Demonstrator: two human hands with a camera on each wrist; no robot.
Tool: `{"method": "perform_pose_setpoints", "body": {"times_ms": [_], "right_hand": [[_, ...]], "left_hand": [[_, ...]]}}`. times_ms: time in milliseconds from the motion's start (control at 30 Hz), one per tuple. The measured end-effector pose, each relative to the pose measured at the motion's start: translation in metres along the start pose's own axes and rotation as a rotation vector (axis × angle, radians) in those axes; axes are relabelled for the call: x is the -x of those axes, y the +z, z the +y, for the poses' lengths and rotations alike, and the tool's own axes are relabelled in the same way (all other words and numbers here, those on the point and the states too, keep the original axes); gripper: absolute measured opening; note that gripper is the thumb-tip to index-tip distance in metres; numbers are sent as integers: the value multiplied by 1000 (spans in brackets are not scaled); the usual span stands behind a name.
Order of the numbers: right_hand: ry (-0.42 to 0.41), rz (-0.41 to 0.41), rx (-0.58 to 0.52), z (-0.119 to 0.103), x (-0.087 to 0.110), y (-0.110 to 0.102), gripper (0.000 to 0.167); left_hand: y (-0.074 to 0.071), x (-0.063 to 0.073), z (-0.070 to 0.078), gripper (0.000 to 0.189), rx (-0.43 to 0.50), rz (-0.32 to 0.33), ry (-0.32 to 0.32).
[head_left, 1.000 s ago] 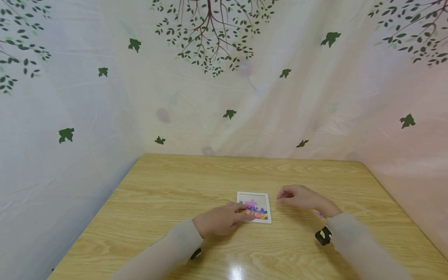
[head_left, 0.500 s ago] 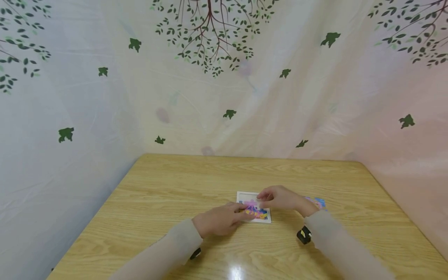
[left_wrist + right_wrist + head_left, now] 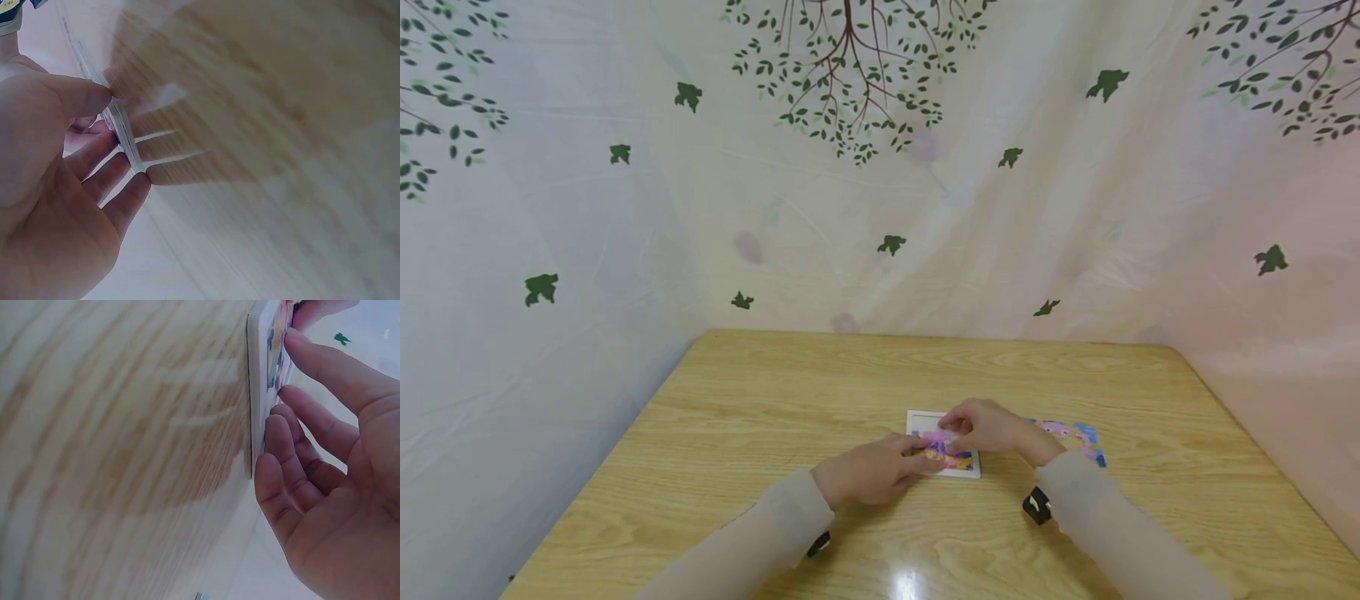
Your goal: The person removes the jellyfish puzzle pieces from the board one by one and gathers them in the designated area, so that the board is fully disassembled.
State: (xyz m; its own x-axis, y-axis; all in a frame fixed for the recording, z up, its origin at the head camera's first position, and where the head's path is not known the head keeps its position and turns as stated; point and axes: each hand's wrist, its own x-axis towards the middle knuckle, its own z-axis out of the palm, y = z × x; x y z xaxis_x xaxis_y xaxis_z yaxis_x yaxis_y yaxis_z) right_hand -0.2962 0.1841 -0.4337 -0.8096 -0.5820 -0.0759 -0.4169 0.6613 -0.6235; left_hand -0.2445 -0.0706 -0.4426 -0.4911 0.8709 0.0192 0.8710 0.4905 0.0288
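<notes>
A small white puzzle tray (image 3: 925,413) lies on the table, partly filled with pink, purple, yellow and blue jigsaw pieces (image 3: 938,451). My left hand (image 3: 876,471) rests at its left side, fingers extended over the picture. The left wrist view shows that hand's thumb and fingertips (image 3: 140,181) against the tray's edge. Over the right part of the tray is my right hand (image 3: 988,429), its thumb and index finger holding a jigsaw piece (image 3: 282,370) at the picture's surface. Its other fingers lie along the tray's side in the right wrist view. The piece is mostly hidden.
Beyond my right wrist lie several colourful pieces (image 3: 1088,437), partly covered by the forearm. Each wrist carries a black camera (image 3: 1037,506). A pale curtain (image 3: 812,208) with leaf prints hangs behind the wooden table (image 3: 775,400).
My right hand has moved left from beside the tray to over it, uncovering more of the colourful pieces on the right. The left hand and tray have stayed put.
</notes>
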Motion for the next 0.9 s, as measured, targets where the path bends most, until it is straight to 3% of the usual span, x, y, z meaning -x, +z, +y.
{"method": "perform_pose_setpoints", "body": {"times_ms": [900], "right_hand": [[-7,4,-32,-4,1,2,27]], "left_hand": [[-1,0,2,44,33,-3,-19]]}}
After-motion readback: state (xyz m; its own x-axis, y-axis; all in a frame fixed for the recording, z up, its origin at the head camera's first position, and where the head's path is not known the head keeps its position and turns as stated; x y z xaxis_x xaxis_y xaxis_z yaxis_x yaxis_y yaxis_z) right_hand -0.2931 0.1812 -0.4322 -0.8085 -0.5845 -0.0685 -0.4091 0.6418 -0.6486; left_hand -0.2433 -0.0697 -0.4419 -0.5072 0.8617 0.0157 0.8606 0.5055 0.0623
